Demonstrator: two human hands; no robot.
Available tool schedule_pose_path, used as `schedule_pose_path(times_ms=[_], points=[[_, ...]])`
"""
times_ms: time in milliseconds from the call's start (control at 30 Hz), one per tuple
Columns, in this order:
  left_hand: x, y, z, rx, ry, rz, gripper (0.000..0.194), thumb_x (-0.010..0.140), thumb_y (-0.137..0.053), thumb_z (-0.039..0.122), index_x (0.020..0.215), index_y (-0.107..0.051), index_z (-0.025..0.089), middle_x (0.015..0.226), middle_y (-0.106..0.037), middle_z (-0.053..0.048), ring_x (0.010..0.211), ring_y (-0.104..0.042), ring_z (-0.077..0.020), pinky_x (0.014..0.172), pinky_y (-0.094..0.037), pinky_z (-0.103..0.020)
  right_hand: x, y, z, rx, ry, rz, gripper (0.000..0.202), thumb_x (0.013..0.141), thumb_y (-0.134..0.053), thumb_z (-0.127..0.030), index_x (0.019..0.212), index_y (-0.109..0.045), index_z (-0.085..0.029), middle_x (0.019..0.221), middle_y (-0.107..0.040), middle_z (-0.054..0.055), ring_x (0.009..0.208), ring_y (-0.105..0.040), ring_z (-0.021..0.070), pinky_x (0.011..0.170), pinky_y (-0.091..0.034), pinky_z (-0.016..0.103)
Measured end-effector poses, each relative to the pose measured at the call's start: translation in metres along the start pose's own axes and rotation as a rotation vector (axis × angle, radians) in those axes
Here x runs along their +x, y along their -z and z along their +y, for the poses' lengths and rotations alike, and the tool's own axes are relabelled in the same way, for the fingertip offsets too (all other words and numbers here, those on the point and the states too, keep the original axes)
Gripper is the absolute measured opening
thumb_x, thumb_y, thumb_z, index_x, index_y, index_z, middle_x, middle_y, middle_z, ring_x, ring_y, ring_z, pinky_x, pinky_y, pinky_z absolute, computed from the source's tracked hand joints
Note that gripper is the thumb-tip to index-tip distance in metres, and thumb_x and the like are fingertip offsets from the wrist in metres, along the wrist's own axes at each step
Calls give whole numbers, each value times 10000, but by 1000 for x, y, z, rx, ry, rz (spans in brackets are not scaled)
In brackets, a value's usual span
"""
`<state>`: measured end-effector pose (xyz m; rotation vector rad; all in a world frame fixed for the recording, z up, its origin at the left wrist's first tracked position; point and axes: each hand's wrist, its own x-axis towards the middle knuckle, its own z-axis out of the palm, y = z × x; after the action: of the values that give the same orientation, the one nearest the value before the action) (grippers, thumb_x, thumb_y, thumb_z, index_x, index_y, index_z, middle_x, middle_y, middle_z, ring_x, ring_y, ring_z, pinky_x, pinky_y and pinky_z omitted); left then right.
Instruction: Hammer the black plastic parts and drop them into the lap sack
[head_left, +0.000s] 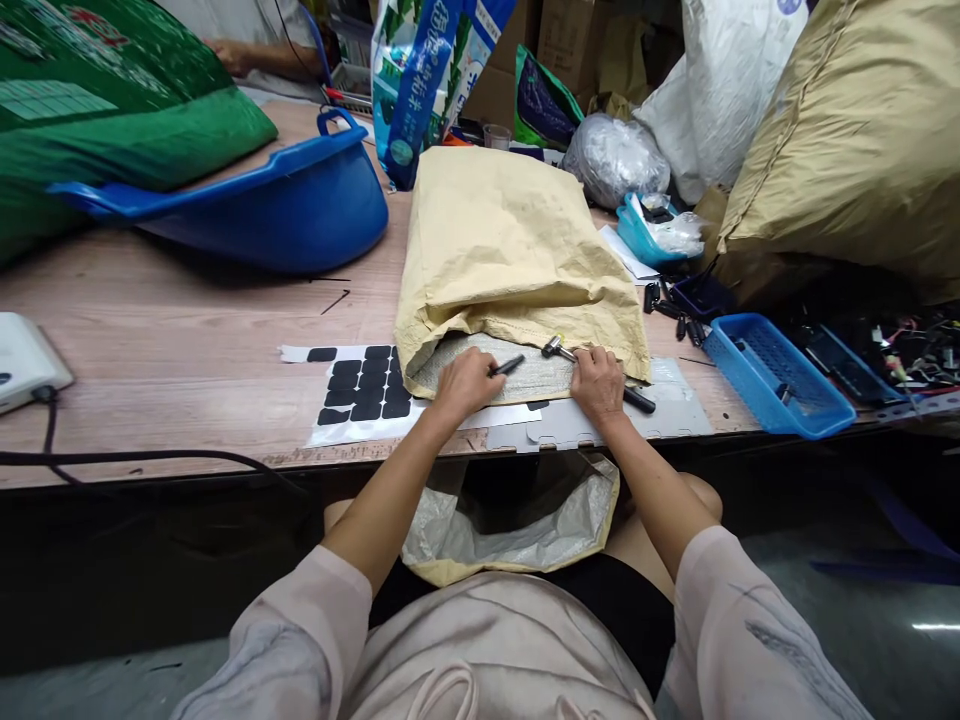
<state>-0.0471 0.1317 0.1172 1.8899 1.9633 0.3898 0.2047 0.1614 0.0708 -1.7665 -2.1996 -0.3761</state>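
Observation:
My left hand (466, 385) is closed around a small black rod-like part (508, 366), which points right over the silvery lining at the sack's mouth. In my right hand (598, 384) is a small hammer (553, 346) with a metal head and a black grip, its head toward the left, near the black part. Both hands are above the open end of a yellow woven sack (510, 220) lying on the table. Partly under the sack lies a white sheet of black rounded-square stickers (371, 375). Below the table edge, a second open sack (517, 555) sits between my legs.
A blue basin (277, 200) and a green sack (112, 120) are at the left. On the right stand a blue basket (780, 375), a teal bowl (660, 230) and a large tan sack (855, 140). A black cable (165, 456) crosses the left front edge. Another person's arm (259, 58) shows behind.

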Motion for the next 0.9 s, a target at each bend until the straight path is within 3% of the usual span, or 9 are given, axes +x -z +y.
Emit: schedule_pose_path(times_ms=[100, 267, 467, 567, 700, 900], points=[[-4, -24, 9, -100, -227, 26, 188, 889, -714, 317, 1028, -799, 223, 1079, -714, -89, 1097, -634, -281, 942, -512, -361, -1, -1, 3, 23, -15, 10, 270, 999, -515, -239, 1170, -717, -192, 1070, -642, 132, 1009, -494, 290, 848, -352, 379], [3, -46, 13, -199, -289, 77, 179, 899, -743, 310, 1051, -787, 226, 1044, -706, -71, 1081, -607, -270, 1024, -476, -404, -2, -5, 8, 54, -24, 26, 234, 1007, -533, -265, 1119, -729, -205, 1030, -653, 111, 982, -504, 273, 860, -350, 368], [6, -45, 9, -272, -282, 56, 166, 880, -762, 274, 1034, -796, 225, 1001, -729, -46, 1046, -628, -246, 1002, -476, -382, 0, 0, 11, 111, -52, -7, 249, 1014, -529, -251, 1132, -744, -206, 1019, -678, 105, 971, -543, 261, 877, -387, 359], [6, -43, 10, -297, -253, 55, 157, 863, -770, 266, 1011, -797, 225, 990, -735, -38, 1029, -633, -240, 975, -482, -370, -4, 12, 9, 216, -72, 58, 303, 1041, -478, -258, 1190, -737, -208, 1045, -699, 106, 997, -592, 256, 900, -438, 353], [6, -42, 11, -325, -208, 40, 156, 841, -778, 265, 991, -805, 231, 986, -744, -34, 1026, -637, -244, 942, -492, -363, -22, 30, -2, 413, -34, 136, 368, 1082, -418, -290, 1287, -712, -209, 1168, -732, 119, 1092, -656, 243, 938, -510, 345], [8, -42, 12, -335, -194, 45, 154, 821, -783, 261, 971, -814, 246, 974, -750, -28, 1018, -638, -243, 946, -498, -371, -49, 47, -19, 450, -54, 60, 391, 1084, -431, -292, 1339, -725, -251, 1103, -751, 82, 994, -695, 211, 899, -543, 306]])
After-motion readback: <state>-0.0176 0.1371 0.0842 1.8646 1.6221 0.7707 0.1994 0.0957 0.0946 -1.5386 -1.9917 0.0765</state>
